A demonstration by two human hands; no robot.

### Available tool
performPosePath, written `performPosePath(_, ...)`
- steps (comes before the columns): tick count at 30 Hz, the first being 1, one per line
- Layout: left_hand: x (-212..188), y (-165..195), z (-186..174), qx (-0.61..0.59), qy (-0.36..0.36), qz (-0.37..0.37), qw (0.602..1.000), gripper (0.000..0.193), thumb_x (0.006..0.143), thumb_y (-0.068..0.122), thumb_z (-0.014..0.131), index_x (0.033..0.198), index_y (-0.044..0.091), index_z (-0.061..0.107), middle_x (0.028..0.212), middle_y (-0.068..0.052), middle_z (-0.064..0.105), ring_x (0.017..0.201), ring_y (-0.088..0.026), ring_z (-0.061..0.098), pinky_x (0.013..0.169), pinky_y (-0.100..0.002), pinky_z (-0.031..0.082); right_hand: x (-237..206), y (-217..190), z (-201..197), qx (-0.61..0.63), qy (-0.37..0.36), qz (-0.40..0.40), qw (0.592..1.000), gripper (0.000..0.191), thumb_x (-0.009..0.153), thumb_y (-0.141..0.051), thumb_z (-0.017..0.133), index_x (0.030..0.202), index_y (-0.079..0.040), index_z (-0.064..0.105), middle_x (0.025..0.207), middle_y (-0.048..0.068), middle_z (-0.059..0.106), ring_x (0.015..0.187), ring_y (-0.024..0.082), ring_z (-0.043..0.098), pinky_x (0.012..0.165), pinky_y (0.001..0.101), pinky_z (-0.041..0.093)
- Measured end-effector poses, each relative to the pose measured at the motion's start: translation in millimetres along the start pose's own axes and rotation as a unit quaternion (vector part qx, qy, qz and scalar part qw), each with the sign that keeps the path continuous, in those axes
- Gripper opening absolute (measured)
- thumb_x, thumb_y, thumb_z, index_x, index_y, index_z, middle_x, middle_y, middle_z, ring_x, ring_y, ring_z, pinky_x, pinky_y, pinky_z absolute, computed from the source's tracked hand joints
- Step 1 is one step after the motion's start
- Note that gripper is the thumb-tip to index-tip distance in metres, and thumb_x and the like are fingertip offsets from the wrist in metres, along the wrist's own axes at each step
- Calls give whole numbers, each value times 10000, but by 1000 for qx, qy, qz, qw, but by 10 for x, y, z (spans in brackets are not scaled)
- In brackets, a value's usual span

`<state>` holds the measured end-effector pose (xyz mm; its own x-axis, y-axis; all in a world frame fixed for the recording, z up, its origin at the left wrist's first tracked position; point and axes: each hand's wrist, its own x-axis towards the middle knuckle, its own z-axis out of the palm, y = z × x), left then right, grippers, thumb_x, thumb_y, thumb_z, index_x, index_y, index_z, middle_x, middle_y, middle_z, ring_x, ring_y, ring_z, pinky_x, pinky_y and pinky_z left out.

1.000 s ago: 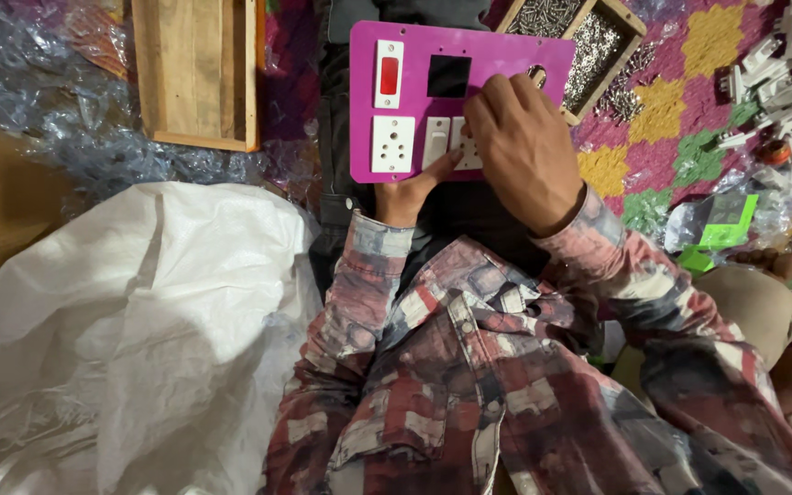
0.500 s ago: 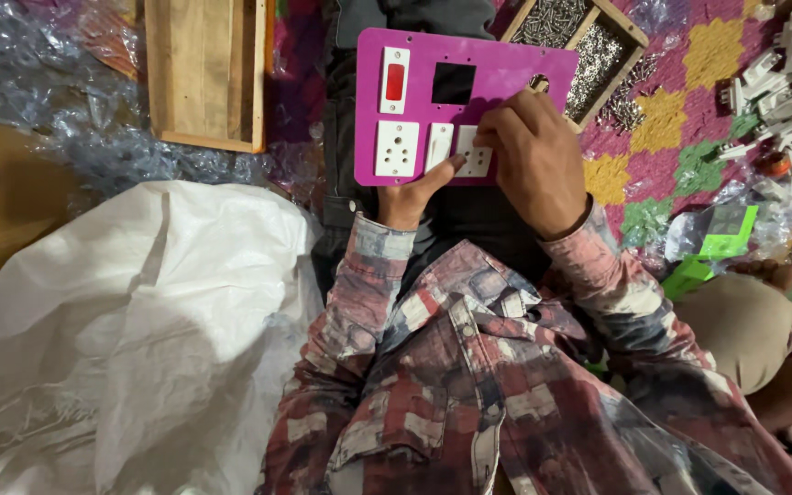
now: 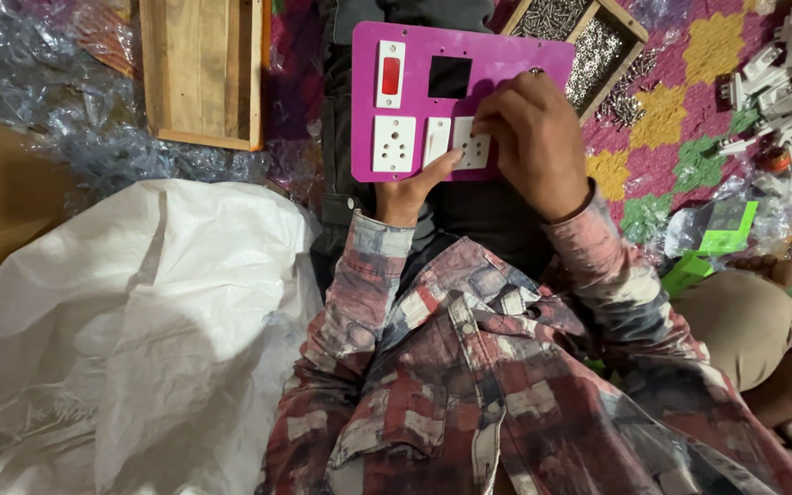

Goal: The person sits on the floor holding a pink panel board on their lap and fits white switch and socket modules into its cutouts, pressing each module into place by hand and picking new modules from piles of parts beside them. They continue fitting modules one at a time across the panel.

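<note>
- magenta switch plate [image 3: 497,64] lies flat over the person's lap, just ahead of both hands, long axis left to right across the view
- on the plate: red rocker switch [image 3: 390,75] upper left, open square cutout [image 3: 449,77] beside it, white socket [image 3: 393,144] lower left, narrow white switch [image 3: 436,139] next to it, white socket module [image 3: 472,145] at the lower middle
- right hand [image 3: 535,142] rests on top of the plate's right half, fingers curled and pressed down together on the socket module, which shows only partly from under them; ring on one finger
- left hand [image 3: 407,192] comes from under the plate's near edge, mostly hidden; thumb [image 3: 439,165] up over the edge, touching the plate just below the narrow white switch, so it pinches the plate edge; its fingers underneath cannot be seen
- the socket module sits between the left thumb and the right fingertips; right hand is the nearer, directly on it
- wooden tray of small screws [image 3: 588,41] just beyond the plate's far right corner, well within the right hand's side
- empty-looking wooden tray [image 3: 199,69] to the left of the plate, apart from it
- pile of white parts [image 3: 781,82] far right on the patterned mat [image 3: 662,110]
- white sack [image 3: 130,330] near left, beside the left sleeve
</note>
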<state>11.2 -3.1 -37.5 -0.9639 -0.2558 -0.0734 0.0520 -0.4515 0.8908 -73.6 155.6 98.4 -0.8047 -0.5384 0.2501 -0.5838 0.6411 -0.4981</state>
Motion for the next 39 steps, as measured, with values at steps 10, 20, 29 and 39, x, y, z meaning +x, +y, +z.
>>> performPosePath(10, -12, -105, -77, 120, -33, 86, 988, 304, 860, -20, 871, 1135, 33, 751, 1094, -47, 737, 936, -144, 730, 782, -272, 629, 6, 41, 5, -5, -5, 21, 1000, 95, 857, -47, 832, 892, -58, 744, 911, 60, 634, 863, 276, 558, 724, 404, 461)
performPosePath(20, 20, 86, 41, 1, 20, -24, 1000, 357, 831, -45, 864, 1147, 16, 708, 1081, -53, 730, 932, -142, 723, 809, -285, 619, 5, 7, 13, -8, -19, 55, 998, 157, 942, -188, 865, 1009, -87, 767, 1006, 60, 665, 999, 278, 570, 875, 406, 470)
performPosePath(29, 15, 45, 24, -63, 30, -76, 995, 400, 822, -64, 832, 1190, -20, 682, 1115, -85, 718, 985, -194, 714, 873, -324, 607, -403, -127, 139, -143, 10, -38, 989, 714, 811, -169, 823, 1479, -128, 574, 1331, 115, 603, 1246, 329, 554, 1022, 489, 455)
performPosePath(39, 143, -120, -128, -76, -153, 5, 985, 862, 843, 199, 912, 1565, 19, 476, 1354, -80, 552, 1198, -163, 546, 1002, -295, 473, -345, 189, 246, -16, 46, 32, 998, 563, 915, 53, 647, 1460, -77, 592, 1034, 129, 556, 942, 299, 560, 800, 414, 452)
